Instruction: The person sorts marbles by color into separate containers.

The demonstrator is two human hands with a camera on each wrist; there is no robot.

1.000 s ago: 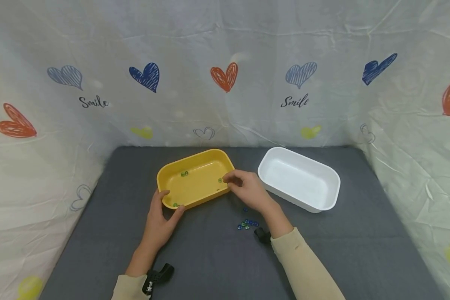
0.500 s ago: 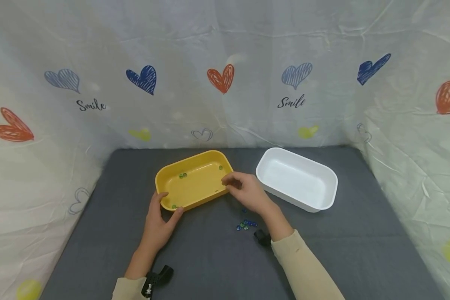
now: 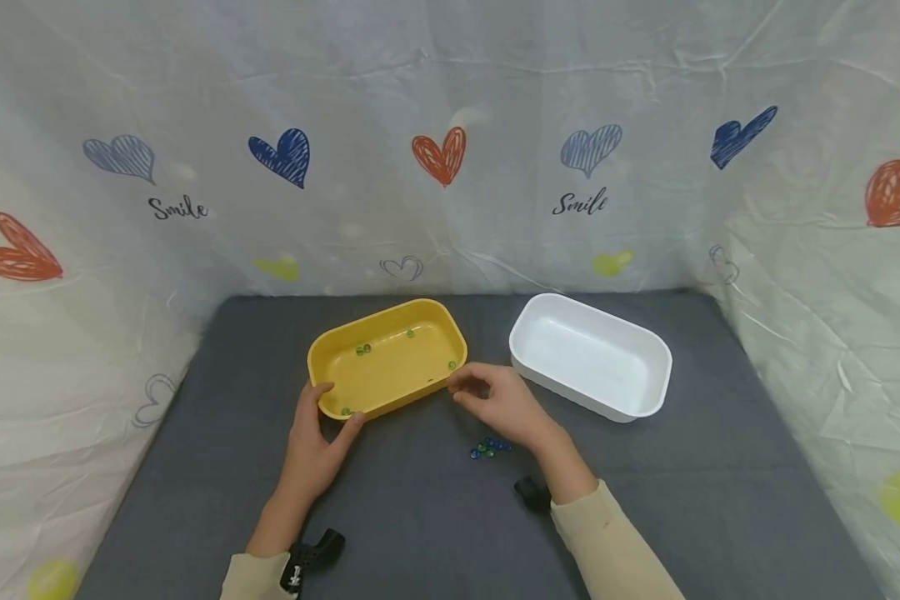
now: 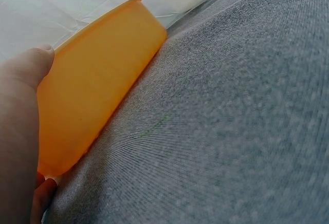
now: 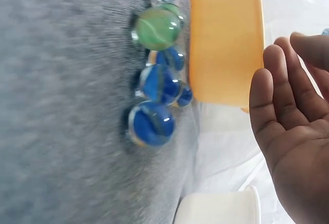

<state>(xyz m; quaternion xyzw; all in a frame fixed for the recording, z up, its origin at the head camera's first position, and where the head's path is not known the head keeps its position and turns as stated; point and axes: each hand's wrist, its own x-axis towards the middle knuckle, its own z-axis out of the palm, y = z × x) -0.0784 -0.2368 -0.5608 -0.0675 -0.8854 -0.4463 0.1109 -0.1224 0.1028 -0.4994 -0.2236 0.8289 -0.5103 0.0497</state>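
A yellow tray point(image 3: 390, 367) stands left of centre in the head view with several green marbles point(image 3: 410, 333) scattered inside it. My left hand point(image 3: 317, 450) grips its near left corner, thumb on the near side and fingers at the left rim. Just off the tray's near right corner is my right hand point(image 3: 504, 403), its fingers loosely bent with nothing visible between them. Below that hand, a small cluster of blue and green marbles point(image 3: 491, 447) lies on the cloth. The right wrist view shows these blue marbles point(image 5: 151, 123) and a green marble point(image 5: 157, 28) close up.
A white tray point(image 3: 591, 357) stands to the right, and no marbles show in it. Dark grey cloth point(image 3: 420, 517) covers the table. Behind and at both sides hangs a pale curtain point(image 3: 510, 250) printed with hearts.
My right hand has drawn back from over the yellow tray's right end, toward me. One green marble in the tray has rolled left, and another now shows near the right end.
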